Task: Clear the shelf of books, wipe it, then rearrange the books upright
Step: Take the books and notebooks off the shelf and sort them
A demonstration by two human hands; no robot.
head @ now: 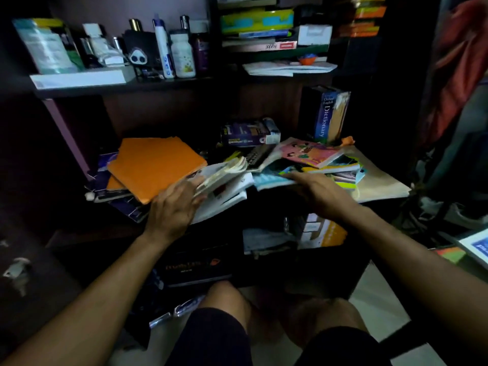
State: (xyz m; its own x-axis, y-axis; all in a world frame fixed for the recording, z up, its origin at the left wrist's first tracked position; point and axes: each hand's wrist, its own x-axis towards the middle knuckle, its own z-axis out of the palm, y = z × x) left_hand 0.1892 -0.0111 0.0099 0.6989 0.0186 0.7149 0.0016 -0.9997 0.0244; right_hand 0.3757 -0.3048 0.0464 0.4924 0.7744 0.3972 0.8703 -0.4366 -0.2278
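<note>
Both hands reach into a heap of books on a dim shelf.

The left hand (174, 207) lies with fingers straight against a curled, white-paged book (224, 186); the right hand (320, 190) rests flat, fingers extended, on a pale blue book (272, 179). The books sprawl flat and overlapping across the dark wooden shelf (383, 187): matte orange folders (154, 167) to the left, a glossy pink book (310, 151) behind. Farther back a thick blue dictionary (326, 114) stands upright. The upper shelf holds plastic bottles (182, 54).
</note>
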